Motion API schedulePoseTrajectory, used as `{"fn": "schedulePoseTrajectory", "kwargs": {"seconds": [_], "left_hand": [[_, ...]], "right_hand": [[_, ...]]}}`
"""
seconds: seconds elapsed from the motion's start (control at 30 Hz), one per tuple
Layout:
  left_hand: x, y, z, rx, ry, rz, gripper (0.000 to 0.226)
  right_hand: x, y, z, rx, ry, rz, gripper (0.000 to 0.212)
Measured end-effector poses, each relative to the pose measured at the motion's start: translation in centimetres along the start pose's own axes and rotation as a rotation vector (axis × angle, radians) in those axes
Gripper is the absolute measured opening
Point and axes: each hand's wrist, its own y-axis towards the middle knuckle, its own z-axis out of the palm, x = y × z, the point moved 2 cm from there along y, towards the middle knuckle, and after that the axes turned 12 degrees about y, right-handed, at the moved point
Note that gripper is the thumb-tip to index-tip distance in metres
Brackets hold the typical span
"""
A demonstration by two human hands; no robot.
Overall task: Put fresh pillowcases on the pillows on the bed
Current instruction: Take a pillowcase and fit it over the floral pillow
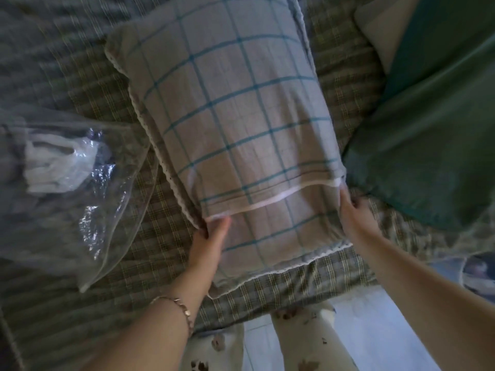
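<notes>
Left hand (207, 243) and right hand (355, 211) grip the pillowcase (227, 116), fingertips partly hidden.

Both bare arms reach forward to the near end of the pillow (235, 116). The left hand (210, 245) is at the pillow's left side. Its thumb lies straight on top of the pillow, and its fingers curl round the edge. A thin bracelet (184, 311) sits on the left wrist. The right hand (353, 212) is at the pillow's right side, a bit farther up. Its fingers curl in and grip the edge there. The right arm is stretched out long. Two legs (302, 341) stand just below the pillow's near end.
</notes>
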Motion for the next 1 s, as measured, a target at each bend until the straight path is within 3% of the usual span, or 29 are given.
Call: {"fn": "schedulePoseTrajectory", "kwargs": {"seconds": [0.1,0.2,0.33,0.47,0.63,0.77,1.0], "left_hand": [[-1.7,-0.8,0.6,-0.089,0.161,-0.035,0.03],[-5.0,-2.3,-0.8,-0.07,0.279,0.028,0.021],[-9.6,-8.1,-6.5,-0.142,0.223,0.275,0.014],[-14.7,-15.7,-15.4,-0.351,0.115,0.474,0.014],[-18.5,-25.8,-23.3,-0.428,0.139,0.8,0.02],[-15.3,-32.8,-27.1,-0.418,0.143,0.882,0.021],[-1.4,-39.2,-33.1,-0.477,-0.044,0.851,0.014]], "right_hand": [[0.8,-1.9,0.0,0.145,0.155,0.024,0.059],[5.1,-4.6,-0.3,0.249,0.158,-0.148,0.031],[12.4,-12.0,-3.3,0.196,0.236,-0.414,0.012],[18.1,-21.9,-7.2,0.102,0.355,-0.655,0.01],[19.0,-33.7,-11.3,-0.05,0.505,-0.856,0.016],[15.6,-42.4,-14.0,-0.108,0.504,-0.932,0.019],[7.4,-52.7,-13.5,0.036,0.377,-1.082,0.018]]}}
